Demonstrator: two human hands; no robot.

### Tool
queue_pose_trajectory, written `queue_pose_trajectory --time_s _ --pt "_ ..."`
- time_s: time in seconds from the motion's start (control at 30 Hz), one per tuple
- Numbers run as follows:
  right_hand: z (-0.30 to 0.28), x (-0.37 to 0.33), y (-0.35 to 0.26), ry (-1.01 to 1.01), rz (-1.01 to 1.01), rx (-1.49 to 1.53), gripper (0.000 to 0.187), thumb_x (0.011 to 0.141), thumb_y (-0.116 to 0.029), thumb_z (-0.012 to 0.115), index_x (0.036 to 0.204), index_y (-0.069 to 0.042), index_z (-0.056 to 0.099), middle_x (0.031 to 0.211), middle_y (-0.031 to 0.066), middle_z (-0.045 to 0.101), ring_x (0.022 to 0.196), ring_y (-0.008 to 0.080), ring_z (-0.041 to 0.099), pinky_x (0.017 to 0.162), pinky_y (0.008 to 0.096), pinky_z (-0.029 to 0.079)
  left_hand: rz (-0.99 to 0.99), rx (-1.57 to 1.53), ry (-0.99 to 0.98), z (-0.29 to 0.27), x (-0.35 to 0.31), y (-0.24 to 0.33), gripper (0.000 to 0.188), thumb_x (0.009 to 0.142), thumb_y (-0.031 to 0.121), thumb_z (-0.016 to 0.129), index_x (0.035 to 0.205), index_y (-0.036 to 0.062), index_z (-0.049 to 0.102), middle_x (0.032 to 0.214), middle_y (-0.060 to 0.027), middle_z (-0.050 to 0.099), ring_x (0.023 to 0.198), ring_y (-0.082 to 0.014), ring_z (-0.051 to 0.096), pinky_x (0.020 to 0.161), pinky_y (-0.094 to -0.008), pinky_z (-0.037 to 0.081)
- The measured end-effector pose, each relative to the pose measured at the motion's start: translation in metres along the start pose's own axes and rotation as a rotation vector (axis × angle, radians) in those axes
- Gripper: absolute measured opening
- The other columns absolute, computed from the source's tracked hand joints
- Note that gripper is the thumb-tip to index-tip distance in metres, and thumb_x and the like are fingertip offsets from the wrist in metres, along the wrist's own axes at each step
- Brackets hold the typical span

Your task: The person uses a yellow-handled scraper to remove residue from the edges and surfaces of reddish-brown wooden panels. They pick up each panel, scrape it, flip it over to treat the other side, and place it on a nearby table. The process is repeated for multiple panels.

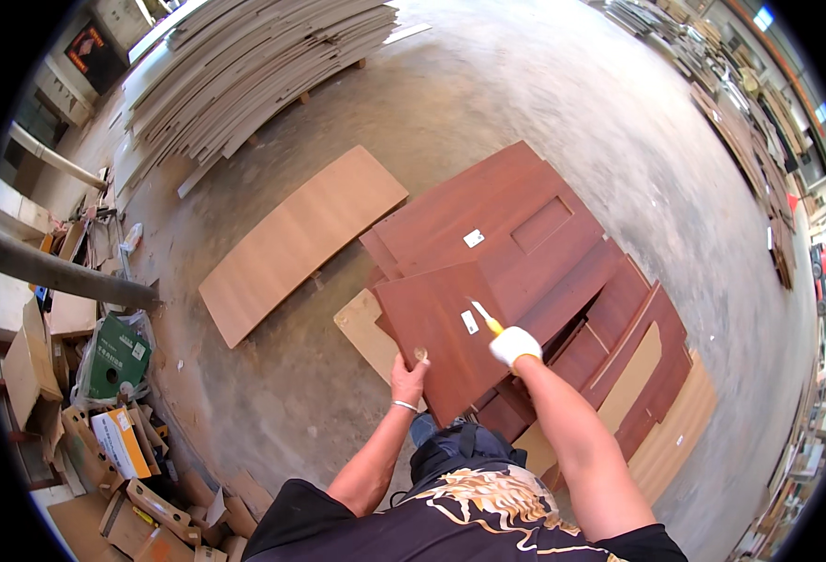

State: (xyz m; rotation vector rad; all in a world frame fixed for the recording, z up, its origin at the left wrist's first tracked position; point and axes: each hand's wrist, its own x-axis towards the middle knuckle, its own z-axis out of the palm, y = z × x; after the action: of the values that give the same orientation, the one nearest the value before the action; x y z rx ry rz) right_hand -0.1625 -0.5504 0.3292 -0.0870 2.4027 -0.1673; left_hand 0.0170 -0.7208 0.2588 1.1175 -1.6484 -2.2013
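My bare left hand (408, 380) grips the near left edge of a reddish-brown wooden panel (455, 365), its thumb on top beside a pale round spot. In my right hand (514, 347), gloved in white, is a yellow-handled tool (494, 326) with a thin, pale blade. The blade reaches over the panel's right side, close to a white label (470, 322); whether it touches the wood I cannot tell. Beneath lies a larger reddish-brown panel (516, 206) with a recessed rectangle, on a pile of similar boards.
A light-brown board (301, 244) lies to the left of the pile. Beyond it rises a tall stack of pale sheets (254, 75). Cardboard scraps (137, 515) and a green package (118, 356) crowd the left side, near a grey pole (66, 273). More boards (741, 169) lie far right.
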Motion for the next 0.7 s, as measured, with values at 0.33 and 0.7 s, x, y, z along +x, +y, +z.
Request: queue_pose_trajectory --time_s 0.33,0.7 --pt "-0.011 -0.011 0.123 -0.125 0.349 0.429 0.011 0.069 -0.008 0.069 0.076 -0.001 0.064 0.057 0.0098 0.055 0.041 0.0239 0.053 0.039 0.0425 0.048 0.372 0.12 0.132 0.179 -0.018 0.057 0.08 0.08 -0.006 0.044 0.155 -0.0004 0.018 0.153 -0.0314 0.032 0.145 -0.0413 0.032 0.12 -0.0439 0.026" --pt "-0.074 -0.063 0.131 -0.141 0.262 0.428 0.018 0.078 -0.014 0.061 0.076 0.004 0.066 0.061 0.0179 0.062 0.046 0.0265 0.058 0.044 0.0409 0.046 -0.116 0.183 -0.071 0.25 -0.021 0.112 0.095 0.081 0.003 0.056 0.16 0.0226 0.007 0.164 -0.02 0.013 0.151 -0.0432 0.017 0.116 -0.0668 0.021"
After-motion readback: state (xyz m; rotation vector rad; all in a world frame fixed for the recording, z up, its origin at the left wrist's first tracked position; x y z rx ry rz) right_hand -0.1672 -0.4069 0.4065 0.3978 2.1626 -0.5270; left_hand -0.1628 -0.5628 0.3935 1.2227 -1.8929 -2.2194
